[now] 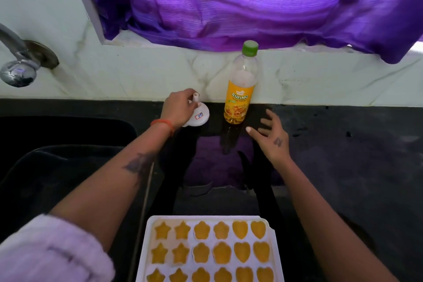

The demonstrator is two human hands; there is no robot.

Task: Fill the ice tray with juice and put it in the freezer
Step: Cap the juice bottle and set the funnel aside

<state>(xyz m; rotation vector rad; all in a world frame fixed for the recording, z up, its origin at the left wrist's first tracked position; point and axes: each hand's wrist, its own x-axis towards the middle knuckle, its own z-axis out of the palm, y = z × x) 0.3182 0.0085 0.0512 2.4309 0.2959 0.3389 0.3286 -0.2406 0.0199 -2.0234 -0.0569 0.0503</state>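
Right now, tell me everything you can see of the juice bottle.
The juice bottle is clear plastic with a green screw cap, which is on. A yellow label wraps its lower body and reads "SWiNG". It stands upright on the dark countertop, at the back against the pale marbled wall. The upper part looks empty; amber juice shows near the base, and the label hides the level. No hand touches it: the right hand hovers open just beside it, and the left hand grips a white funnel to its left.

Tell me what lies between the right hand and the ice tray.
Nothing visible: only bare black counter lies between the open right hand and the filled ice tray. The juice bottle and the funnel in the left hand stand farther back.
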